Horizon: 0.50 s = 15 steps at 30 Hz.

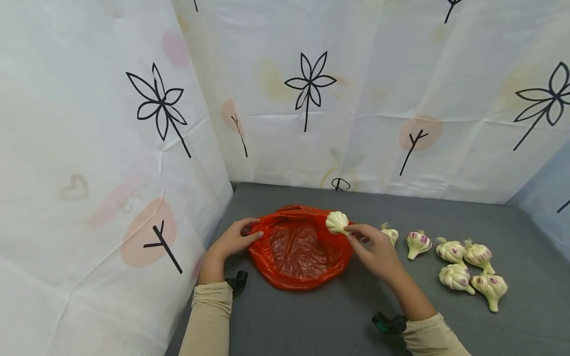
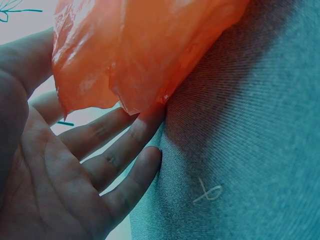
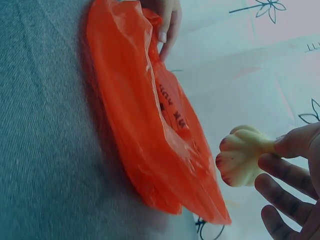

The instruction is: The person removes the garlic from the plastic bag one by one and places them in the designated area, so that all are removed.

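A red plastic bag point(image 1: 294, 284) lies on the table with its mouth spread wide and facing up. At its left rim, my left hand point(image 1: 235, 239) holds the edge between thumb and fingers; the left wrist view shows the plastic point(image 2: 145, 45) partly covering the fingertips. My right hand point(image 1: 376, 249) pinches a pale garlic bulb point(image 1: 337, 222) by its stem, above the bag's right rim. Purplish marks show on this bulb point(image 3: 240, 157) in the right wrist view, where it hangs apart from the bag point(image 3: 130, 100).
Several more garlic bulbs point(image 1: 455, 278) lie on the grey table point(image 1: 303, 321) to the right, one point(image 1: 390, 234) partly hidden behind my right hand. White patterned cloth point(image 1: 356, 148) stands at the back and on the left point(image 1: 89, 198), near my left arm.
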Each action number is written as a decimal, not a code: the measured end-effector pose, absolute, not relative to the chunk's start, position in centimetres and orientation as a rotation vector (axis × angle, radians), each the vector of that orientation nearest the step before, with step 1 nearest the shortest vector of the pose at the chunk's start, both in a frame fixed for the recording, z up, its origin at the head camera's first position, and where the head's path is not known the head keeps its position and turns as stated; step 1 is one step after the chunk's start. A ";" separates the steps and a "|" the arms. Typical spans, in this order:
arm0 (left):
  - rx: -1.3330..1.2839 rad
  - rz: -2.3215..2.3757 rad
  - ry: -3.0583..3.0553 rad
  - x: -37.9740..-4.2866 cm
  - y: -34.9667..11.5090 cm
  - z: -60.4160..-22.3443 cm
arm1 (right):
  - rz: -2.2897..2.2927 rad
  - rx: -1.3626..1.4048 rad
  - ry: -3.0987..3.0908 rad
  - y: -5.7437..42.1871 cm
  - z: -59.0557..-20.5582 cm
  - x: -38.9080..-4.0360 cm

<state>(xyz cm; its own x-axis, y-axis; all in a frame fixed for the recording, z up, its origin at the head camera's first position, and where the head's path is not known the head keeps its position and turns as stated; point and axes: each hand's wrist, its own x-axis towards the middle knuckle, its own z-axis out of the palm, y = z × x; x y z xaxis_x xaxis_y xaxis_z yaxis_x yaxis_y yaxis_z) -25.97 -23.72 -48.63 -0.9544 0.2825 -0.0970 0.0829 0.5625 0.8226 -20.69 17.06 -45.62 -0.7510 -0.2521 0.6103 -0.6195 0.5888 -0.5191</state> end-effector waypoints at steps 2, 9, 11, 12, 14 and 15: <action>0.309 1.338 2.580 -26.0 -23.7 -48.7 | 1.030 0.680 -2.329 17.5 -45.5 -20.5; 0.319 1.336 2.589 -26.0 -23.7 -48.6 | 1.114 0.524 -2.361 19.2 -45.1 -19.9; 0.316 1.338 2.587 -26.0 -23.7 -48.6 | 1.122 0.482 -2.373 19.7 -45.0 -19.8; 0.315 1.336 2.588 -26.0 -23.7 -48.6 | 1.123 0.463 -2.379 20.0 -45.0 -19.8; 0.313 1.330 2.590 -26.0 -23.7 -48.6 | 1.106 0.435 -2.391 20.5 -45.1 -19.7; 0.311 1.329 2.590 -25.9 -23.7 -48.6 | 1.097 0.423 -2.397 20.7 -45.1 -19.7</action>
